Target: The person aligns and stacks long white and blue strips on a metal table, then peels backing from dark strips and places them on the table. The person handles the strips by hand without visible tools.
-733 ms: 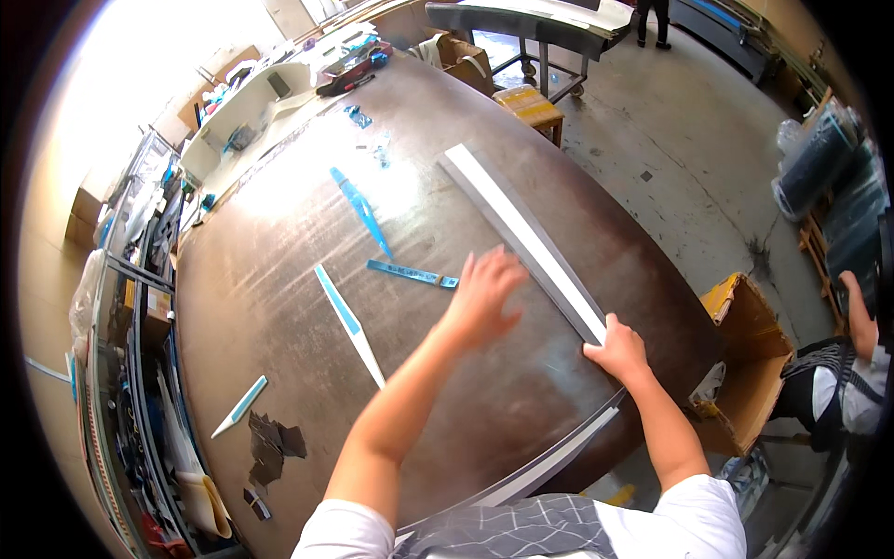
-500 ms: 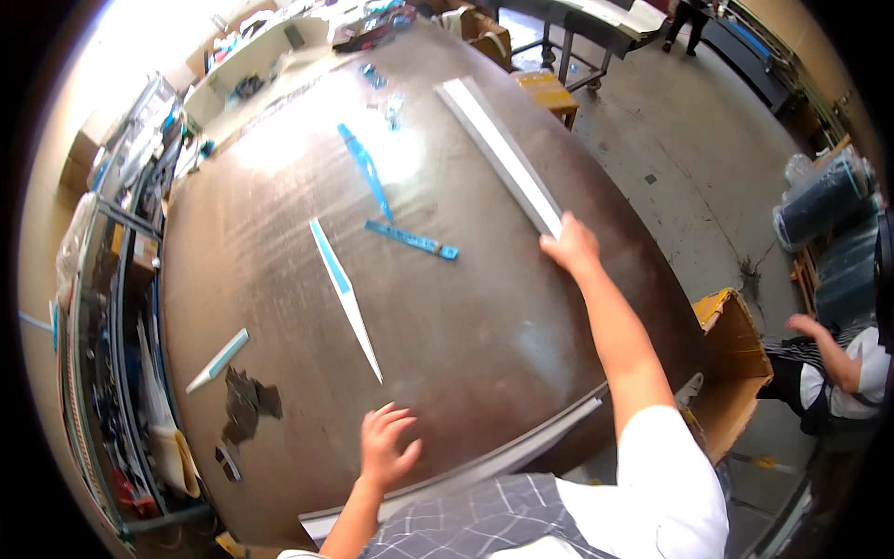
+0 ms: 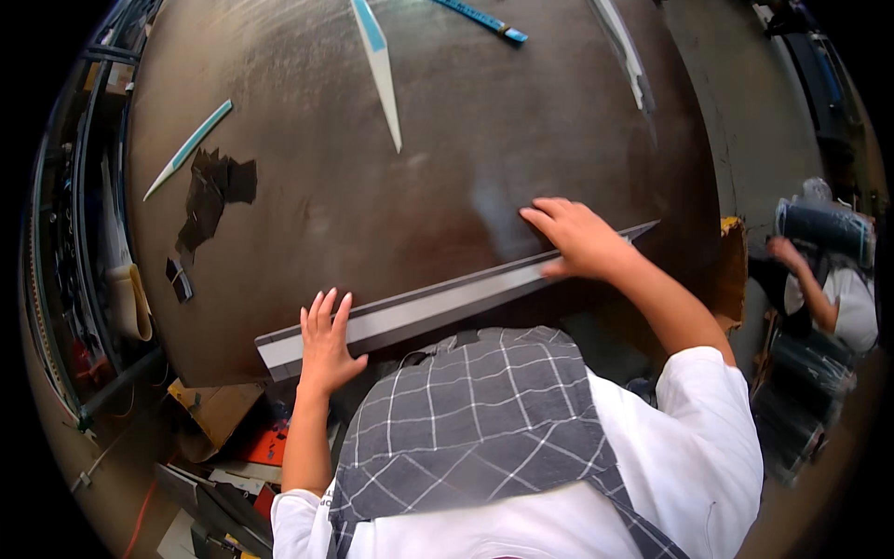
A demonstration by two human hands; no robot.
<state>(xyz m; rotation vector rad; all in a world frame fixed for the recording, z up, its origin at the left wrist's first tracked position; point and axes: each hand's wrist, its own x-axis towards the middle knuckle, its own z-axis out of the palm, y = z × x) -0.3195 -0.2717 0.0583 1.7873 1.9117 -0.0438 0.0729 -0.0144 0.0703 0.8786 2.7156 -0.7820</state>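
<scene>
Brown tabletop (image 3: 307, 224) bearing a grey-white strip (image 3: 419, 309) stands beside a crowded rack (image 3: 123, 382).

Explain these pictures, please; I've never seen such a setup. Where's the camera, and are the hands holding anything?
No machine here: these are a person's bare hands, seen from a fisheye camera on that person's head, looking down, so straight edges bend. The left hand is over the left end of a long grey strip at the table's near edge; the right hand is over its right part. Neither looks closed around it. Farther off lie two pointed blue-and-white pieces, a blue strip and dark scraps.
</scene>
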